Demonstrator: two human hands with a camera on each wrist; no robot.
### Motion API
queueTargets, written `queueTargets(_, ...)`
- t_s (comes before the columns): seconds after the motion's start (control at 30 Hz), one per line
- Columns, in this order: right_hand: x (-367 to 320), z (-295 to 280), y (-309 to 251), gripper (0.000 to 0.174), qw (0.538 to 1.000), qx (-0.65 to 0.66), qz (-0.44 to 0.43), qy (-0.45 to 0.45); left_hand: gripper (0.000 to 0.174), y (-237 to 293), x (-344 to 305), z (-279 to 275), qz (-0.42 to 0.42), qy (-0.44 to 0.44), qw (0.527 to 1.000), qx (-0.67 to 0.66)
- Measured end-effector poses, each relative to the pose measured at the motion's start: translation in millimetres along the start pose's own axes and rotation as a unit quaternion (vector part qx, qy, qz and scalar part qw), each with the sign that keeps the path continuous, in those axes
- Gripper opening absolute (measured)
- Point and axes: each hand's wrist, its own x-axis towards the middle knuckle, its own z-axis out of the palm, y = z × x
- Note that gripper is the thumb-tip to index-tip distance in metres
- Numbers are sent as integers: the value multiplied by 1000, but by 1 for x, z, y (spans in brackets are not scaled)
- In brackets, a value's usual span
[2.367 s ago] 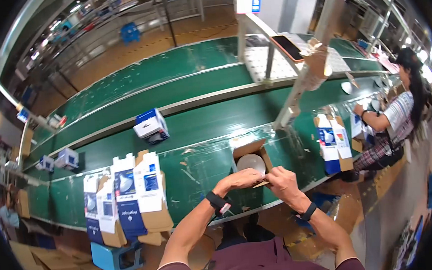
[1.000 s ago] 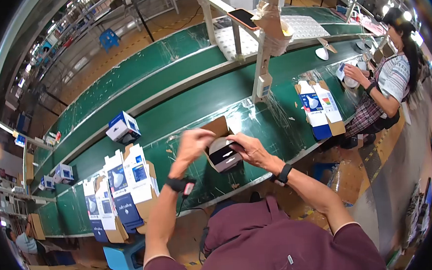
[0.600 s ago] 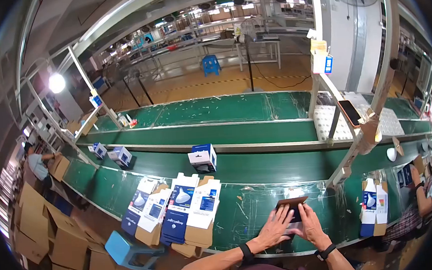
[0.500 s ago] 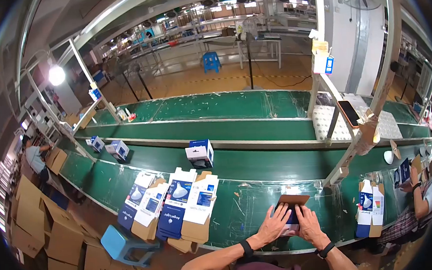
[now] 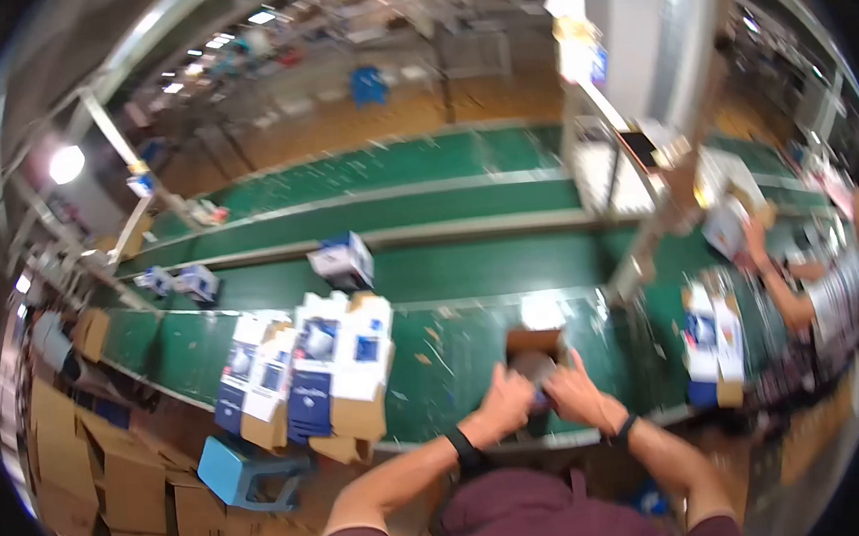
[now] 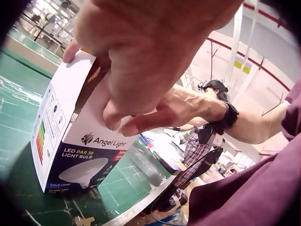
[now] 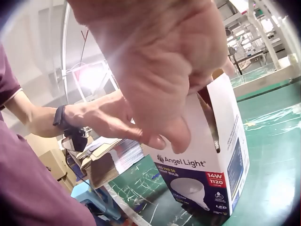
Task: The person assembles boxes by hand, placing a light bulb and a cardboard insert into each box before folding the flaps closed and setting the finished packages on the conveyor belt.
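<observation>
A white and blue light bulb box (image 6: 89, 150) stands upright on the green bench in front of me, with "Angel Light" printed on its near panel. Its brown-inside back flap (image 5: 534, 340) is raised, and a pale round shape, blurred, shows in the opening in the head view. My left hand (image 5: 507, 402) pinches the top of the near panel, its thumb against the outside. Close beside it, my right hand (image 5: 576, 393) grips the same panel, thumb on the printed face in the right wrist view. The fingers inside the box are mostly hidden.
Flattened cartons (image 5: 313, 376) lie in stacks to the left, with another stack (image 5: 714, 343) to the right. A finished-looking box (image 5: 342, 261) sits on the belt behind. A metal post (image 5: 638, 263) rises at right. Another person (image 5: 834, 289) works there.
My hands have gone from lying flat over the box top to gripping its near edge with curled fingers. The head view has shifted. The person at right has lifted a box toward the belt.
</observation>
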Motion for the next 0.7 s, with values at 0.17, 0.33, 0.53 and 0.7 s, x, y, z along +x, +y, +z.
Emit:
queueTargets(0.17,-10,8,3,7,997,45,13,-65,17,0,-16,8,19,61,995,-71)
queueTargets(0.33,-13,16,-10,7,996,69,55,-30,24,2,-28,-5,7,45,995,-87)
queueTargets(0.53,-4,-9,-7,18,981,184,61,-18,17,-4,-22,8,-49,55,991,-115)
queueTargets(0.7,-30,-2,24,52,772,493,311,253,17,4,-35,5,-39,216,952,-214)
